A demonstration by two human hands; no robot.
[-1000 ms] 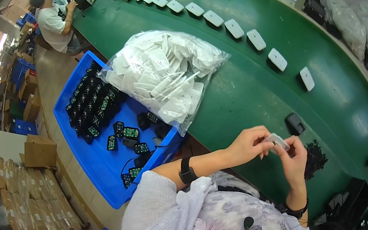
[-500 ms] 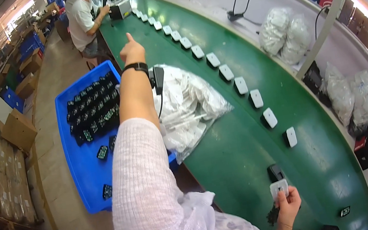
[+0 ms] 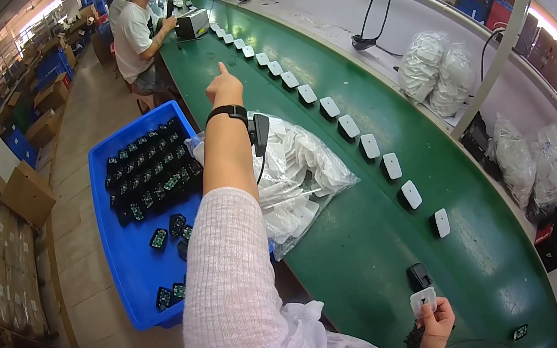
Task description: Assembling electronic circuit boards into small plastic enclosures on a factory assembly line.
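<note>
My left arm reaches far out over the bench, and my left hand (image 3: 225,88) points forward with its index finger stretched, holding nothing I can see. Below its wrist lies a clear plastic bag (image 3: 304,173) full of white plastic covers. At the lower right, my right hand (image 3: 437,323) pinches a white square cover (image 3: 424,301) with a small dark mark in it. Just beyond that cover sits a black plastic housing (image 3: 419,275), and small dark bits (image 3: 414,338) lie beside the hand. White-topped black units (image 3: 348,126) form a long curved row along the green bench (image 3: 353,258).
A blue bin (image 3: 111,241) on the left holds several black housings with green circuit boards. One small board (image 3: 520,332) lies at the bench's lower right. A person (image 3: 139,38) sits at the far end by a metal box (image 3: 192,23). Filled bags (image 3: 423,66) line the back ledge.
The view has shifted slightly, so the bench and bin appear a little lower. My left hand still points, now farther right in the picture. My right hand keeps hold of the white cover.
</note>
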